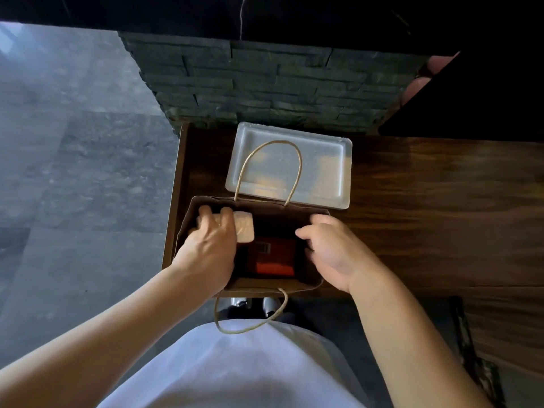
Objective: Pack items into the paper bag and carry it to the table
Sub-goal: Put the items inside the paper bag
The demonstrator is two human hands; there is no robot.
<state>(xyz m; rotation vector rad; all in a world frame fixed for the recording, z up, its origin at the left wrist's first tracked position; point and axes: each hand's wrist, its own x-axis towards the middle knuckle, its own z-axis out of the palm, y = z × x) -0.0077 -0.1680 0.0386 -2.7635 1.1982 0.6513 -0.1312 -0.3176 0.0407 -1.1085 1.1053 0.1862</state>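
A brown paper bag with twine handles stands open on the wooden counter right below me. An orange-red box lies flat at its bottom. My left hand reaches into the bag's left side and grips a pale, cream-coloured wrapped block, held just under the rim. My right hand rests on the bag's right edge with fingers curled over the rim, holding the mouth apart.
A white rectangular tray lies behind the bag, with one bag handle looping over it. The wooden counter stretches to the right. A dark stone wall rises behind it and grey floor lies to the left.
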